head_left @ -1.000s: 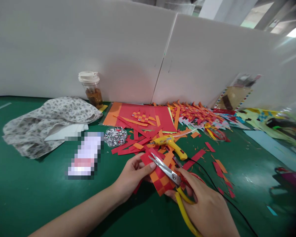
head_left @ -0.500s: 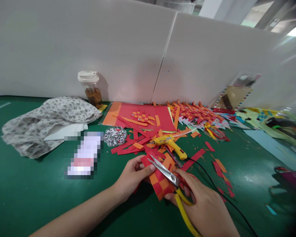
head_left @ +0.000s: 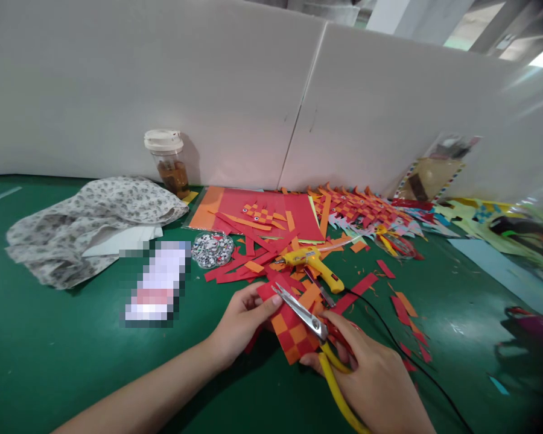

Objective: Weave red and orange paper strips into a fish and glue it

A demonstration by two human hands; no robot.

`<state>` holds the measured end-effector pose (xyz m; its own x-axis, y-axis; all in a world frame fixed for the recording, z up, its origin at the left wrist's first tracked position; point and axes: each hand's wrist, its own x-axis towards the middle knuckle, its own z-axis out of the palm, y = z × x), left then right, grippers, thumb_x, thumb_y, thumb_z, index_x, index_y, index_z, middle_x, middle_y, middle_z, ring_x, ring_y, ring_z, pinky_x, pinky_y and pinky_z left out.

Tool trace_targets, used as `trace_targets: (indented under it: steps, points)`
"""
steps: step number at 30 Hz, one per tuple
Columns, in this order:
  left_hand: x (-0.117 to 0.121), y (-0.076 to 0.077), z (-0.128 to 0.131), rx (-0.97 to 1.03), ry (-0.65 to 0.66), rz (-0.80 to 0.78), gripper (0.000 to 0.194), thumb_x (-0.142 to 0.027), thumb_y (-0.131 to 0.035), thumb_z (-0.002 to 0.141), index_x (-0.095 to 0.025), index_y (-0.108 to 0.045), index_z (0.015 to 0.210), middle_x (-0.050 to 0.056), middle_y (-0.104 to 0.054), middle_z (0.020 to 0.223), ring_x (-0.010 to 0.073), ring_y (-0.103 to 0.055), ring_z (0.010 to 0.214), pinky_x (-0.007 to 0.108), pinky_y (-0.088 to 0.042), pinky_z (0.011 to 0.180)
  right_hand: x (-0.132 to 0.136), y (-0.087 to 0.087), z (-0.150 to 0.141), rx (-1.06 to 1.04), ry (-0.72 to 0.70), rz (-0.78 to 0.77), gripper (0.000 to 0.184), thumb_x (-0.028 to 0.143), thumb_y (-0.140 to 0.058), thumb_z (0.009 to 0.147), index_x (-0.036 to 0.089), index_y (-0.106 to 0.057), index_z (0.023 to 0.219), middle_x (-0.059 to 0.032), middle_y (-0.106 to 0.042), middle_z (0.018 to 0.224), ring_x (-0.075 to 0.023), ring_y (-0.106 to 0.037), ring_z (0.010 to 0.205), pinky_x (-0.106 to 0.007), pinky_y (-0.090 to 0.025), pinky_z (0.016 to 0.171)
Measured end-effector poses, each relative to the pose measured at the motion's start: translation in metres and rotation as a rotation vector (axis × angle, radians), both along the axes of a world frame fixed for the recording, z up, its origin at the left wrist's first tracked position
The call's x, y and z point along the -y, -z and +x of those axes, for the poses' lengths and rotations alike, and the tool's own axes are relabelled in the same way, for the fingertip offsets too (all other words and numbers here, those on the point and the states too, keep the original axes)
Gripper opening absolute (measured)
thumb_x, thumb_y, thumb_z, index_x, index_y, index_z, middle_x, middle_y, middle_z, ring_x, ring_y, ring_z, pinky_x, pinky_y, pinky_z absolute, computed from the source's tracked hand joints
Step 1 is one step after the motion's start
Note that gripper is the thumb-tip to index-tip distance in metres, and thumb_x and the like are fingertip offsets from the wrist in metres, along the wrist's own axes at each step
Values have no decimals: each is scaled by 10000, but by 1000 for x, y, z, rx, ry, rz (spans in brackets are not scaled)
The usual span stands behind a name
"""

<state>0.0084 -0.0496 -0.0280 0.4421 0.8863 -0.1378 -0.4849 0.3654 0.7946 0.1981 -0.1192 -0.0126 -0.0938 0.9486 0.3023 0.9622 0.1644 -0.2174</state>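
My left hand point(head_left: 247, 316) is closed on the left edge of a red and orange woven paper piece point(head_left: 291, 333), thumb on top and the other fingers partly hidden beneath. In my right hand point(head_left: 371, 367) are scissors point(head_left: 303, 313) with silver blades and yellow handles. The blades lie over the upper part of the woven paper, pointing up and left, with the tips beside my left thumb. They stand slightly apart. Just beyond the paper lies a yellow hot glue gun point(head_left: 314, 265) with a black cord.
Red and orange paper strips point(head_left: 253, 265) and scraps spread behind my hands. Several finished woven fish point(head_left: 357, 205) are heaped at the back right. A phone point(head_left: 158, 283), a patterned cloth point(head_left: 95, 223) and a lidded cup point(head_left: 169, 163) stand or lie left. A white partition point(head_left: 235, 108) closes the back.
The scissor blades look slightly closer together than before. Both hands and the woven paper hold nearly the same place; the view has shifted a little.
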Motion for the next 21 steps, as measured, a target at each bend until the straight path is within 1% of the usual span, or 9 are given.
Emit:
trace_targets:
  steps: [2,5,11,21]
  points:
    - [0,0,0,1,3,-3,186,-312,-704,730,-147,-661,804,12,-691,742,119,-631,692,201,-493,658,1,0,-1,-23,11,-25,436,442,-596,726,180,-587,1074,54,-527,498,-124,-530,410,-208,-439,389]
    - [0,0,0,-2,2,11,171,-307,-695,740,-152,-658,801,15,-694,753,121,-630,698,196,-489,646,1,1,-2,-52,33,-100,425,429,-594,723,198,-574,1080,61,-514,491,-125,-521,401,-211,-436,388]
    - [1,-1,-1,-7,-7,34,153,-297,-695,740,-156,-655,783,-3,-680,717,104,-614,645,180,-478,601,0,1,-3,-106,65,-208,435,421,-602,721,218,-536,1100,39,-569,570,-137,-559,468,-222,-464,440]
    - [1,5,0,-8,24,54,160,-297,-669,768,-155,-647,838,17,-688,770,123,-628,705,210,-486,668,-1,0,-5,-111,41,-230,458,470,-612,722,227,-509,1096,31,-598,615,-144,-581,500,-227,-471,457]
